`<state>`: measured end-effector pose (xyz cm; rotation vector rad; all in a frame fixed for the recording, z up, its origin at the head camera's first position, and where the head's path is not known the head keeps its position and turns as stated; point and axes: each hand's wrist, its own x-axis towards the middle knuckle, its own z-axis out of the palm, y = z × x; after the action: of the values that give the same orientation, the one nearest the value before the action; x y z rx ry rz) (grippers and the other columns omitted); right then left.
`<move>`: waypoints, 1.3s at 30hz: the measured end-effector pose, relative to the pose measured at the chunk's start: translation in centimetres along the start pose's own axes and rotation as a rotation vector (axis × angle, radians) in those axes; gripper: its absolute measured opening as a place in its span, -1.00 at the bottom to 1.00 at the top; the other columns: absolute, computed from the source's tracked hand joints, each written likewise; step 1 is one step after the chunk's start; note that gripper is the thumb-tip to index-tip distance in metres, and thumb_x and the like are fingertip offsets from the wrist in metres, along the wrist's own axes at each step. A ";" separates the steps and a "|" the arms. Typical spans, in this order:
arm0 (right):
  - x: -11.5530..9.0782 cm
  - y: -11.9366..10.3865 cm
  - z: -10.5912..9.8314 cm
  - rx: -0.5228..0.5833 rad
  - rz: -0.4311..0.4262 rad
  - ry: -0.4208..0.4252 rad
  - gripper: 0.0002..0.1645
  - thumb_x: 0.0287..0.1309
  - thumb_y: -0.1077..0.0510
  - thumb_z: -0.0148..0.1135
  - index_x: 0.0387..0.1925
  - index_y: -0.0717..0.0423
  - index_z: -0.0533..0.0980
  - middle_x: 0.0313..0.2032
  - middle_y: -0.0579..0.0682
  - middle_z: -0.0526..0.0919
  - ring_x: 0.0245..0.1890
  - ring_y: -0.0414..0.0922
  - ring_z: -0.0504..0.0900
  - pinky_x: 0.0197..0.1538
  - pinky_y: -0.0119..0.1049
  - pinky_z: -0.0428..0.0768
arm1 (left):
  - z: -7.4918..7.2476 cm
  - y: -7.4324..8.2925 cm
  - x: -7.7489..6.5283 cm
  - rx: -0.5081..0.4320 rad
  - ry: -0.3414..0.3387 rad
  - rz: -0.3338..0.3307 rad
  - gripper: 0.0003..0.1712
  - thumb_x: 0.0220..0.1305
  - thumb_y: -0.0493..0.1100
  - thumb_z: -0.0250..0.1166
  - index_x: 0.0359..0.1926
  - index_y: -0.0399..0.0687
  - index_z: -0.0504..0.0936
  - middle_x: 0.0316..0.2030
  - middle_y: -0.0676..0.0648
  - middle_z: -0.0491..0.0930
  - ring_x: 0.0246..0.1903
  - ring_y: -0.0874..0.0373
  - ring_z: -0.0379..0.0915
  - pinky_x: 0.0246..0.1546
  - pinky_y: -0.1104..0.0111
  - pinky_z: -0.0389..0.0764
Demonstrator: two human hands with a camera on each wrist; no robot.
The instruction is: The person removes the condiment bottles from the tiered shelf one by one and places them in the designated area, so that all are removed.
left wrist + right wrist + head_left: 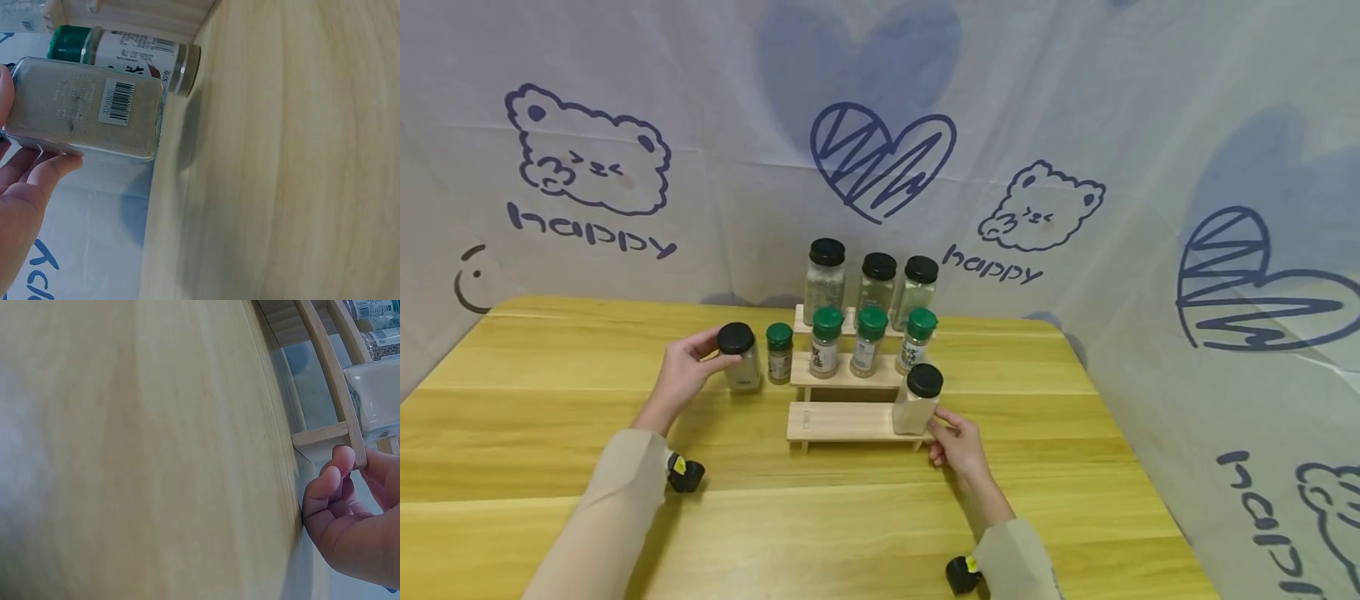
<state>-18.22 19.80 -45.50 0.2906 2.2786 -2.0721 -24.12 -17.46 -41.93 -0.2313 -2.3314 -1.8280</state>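
My left hand [687, 367] holds a square clear spice jar [745, 372] by its upper part, just under the black cap. In the left wrist view this jar [75, 106] shows a barcode label and brownish powder inside. Right beside it stands a small green-capped spice jar [780, 364]. With thumb and fingers, my right hand [958, 446] pinches the right end of the lowest tier of a wooden spice rack [842, 422]; the right wrist view shows the fingertips [340, 459] at the board's corner. On that tier, near this hand, stands a black-capped jar of pale powder [916, 408].
Three green-capped jars [867, 354] stand on the rack's middle tier. Behind them, three taller black-capped jars [825, 287] occupy the top tier. The wooden table [820, 533] meets a printed cloth [722, 167] at the back and right.
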 end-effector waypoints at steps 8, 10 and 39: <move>-0.1 0.0 0.0 0.002 0.006 0.005 -0.56 0.19 0.35 0.01 0.09 0.48 0.30 -0.77 -0.05 0.43 -0.83 -0.29 0.35 -0.76 -0.53 0.37 | 0.2 -0.7 1.0 -0.094 -0.033 -0.031 -0.39 0.06 -0.39 0.27 0.14 -0.49 0.27 0.08 -0.39 0.31 0.07 -0.09 0.29 -0.11 0.56 0.42; -0.1 -0.1 0.0 0.006 0.010 0.005 -0.56 0.19 0.35 0.02 0.09 0.47 0.29 -0.77 -0.05 0.43 -0.83 -0.29 0.35 -0.76 -0.53 0.37 | 0.2 -0.7 1.2 -0.093 -0.032 -0.037 -0.39 0.06 -0.39 0.27 0.14 -0.47 0.29 0.08 -0.38 0.32 0.04 0.01 0.35 -0.13 0.57 0.43; -0.2 0.0 0.1 -0.001 0.012 0.011 -0.57 0.19 0.34 0.02 0.08 0.47 0.31 -0.77 -0.06 0.42 -0.83 -0.29 0.35 -0.75 -0.52 0.39 | 1.0 -1.0 2.5 -0.110 -0.070 -0.107 -0.42 0.10 -0.40 0.22 0.15 -0.48 0.26 0.08 -0.41 0.31 0.02 0.04 0.38 -0.07 0.51 0.41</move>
<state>-18.07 19.73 -45.45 0.3149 2.2782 -2.0686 -26.84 -16.69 -42.56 -0.1912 -2.3336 -2.0324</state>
